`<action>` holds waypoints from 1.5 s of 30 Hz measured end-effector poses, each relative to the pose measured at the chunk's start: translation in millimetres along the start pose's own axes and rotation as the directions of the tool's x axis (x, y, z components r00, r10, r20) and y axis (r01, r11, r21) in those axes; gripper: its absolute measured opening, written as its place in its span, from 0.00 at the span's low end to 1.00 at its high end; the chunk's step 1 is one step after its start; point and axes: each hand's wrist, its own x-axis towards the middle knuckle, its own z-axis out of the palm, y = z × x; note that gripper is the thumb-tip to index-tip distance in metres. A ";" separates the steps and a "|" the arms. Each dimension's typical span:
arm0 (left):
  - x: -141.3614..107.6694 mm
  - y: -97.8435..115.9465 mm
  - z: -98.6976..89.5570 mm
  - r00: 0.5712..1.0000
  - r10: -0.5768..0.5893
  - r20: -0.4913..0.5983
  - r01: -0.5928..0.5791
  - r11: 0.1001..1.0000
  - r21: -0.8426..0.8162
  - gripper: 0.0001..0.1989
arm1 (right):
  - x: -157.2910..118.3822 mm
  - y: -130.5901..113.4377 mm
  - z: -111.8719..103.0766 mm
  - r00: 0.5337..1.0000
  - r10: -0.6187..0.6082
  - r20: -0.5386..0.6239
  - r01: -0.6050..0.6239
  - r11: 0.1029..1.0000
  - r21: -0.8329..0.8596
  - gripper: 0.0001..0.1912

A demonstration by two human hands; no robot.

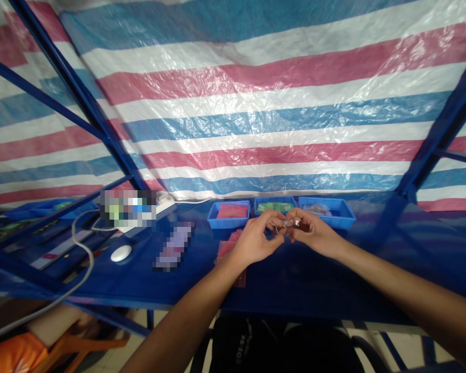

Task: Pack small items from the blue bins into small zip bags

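Observation:
My left hand (261, 237) and my right hand (314, 235) meet above the blue table (295, 280). Between their fingertips is a small, shiny, clear-looking packet (291, 224), partly covered by the fingers; its contents are too small to make out. Both hands are closed on it. Under my left wrist lies a loose stack of pink plastic bags (227, 246). Just beyond the hands stand three blue trays: a left tray (228, 223) with pink bags, a middle tray (275, 199) with green pieces, and a right tray (344, 215) with small clear packets.
Left of the pink stack lie a blurred-out flat rectangle (174, 246) and a white rounded object (120, 253). A grey cable (86, 248) runs along the left side. Blue frame posts (118, 153) and a striped sheet (272, 114) enclose the table. Another person's orange clothing (17, 353) shows lower left.

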 end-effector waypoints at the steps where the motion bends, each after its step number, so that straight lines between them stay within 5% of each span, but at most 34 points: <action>1: 0.2 -0.9 0.0 1.000 0.001 -0.005 -0.001 1.000 -0.008 0.15 | -0.3 -0.2 0.2 1.000 -0.004 -0.007 0.004 1.000 0.006 0.12; 6: 1.1 -9.0 -0.3 0.996 -0.045 -0.073 0.040 0.996 -0.076 0.15 | -0.4 0.6 2.6 0.999 -0.040 -0.033 0.040 0.999 0.020 0.16; 13: -1.7 -12.8 1.5 0.996 -0.083 -0.023 0.079 0.987 -0.143 0.17 | 2.9 4.6 -1.1 0.999 0.016 -0.036 -0.016 1.000 0.009 0.17; 33: -1.2 -7.2 -3.5 0.995 -0.087 0.042 0.088 0.996 -0.028 0.19 | 2.5 0.8 -2.1 0.998 0.006 -0.062 0.004 0.987 0.159 0.15; 45: 1.2 0.3 -3.6 1.000 0.024 0.015 -0.023 1.000 -0.021 0.11 | 2.2 1.9 -1.5 0.998 0.029 -0.064 -0.009 0.958 0.288 0.10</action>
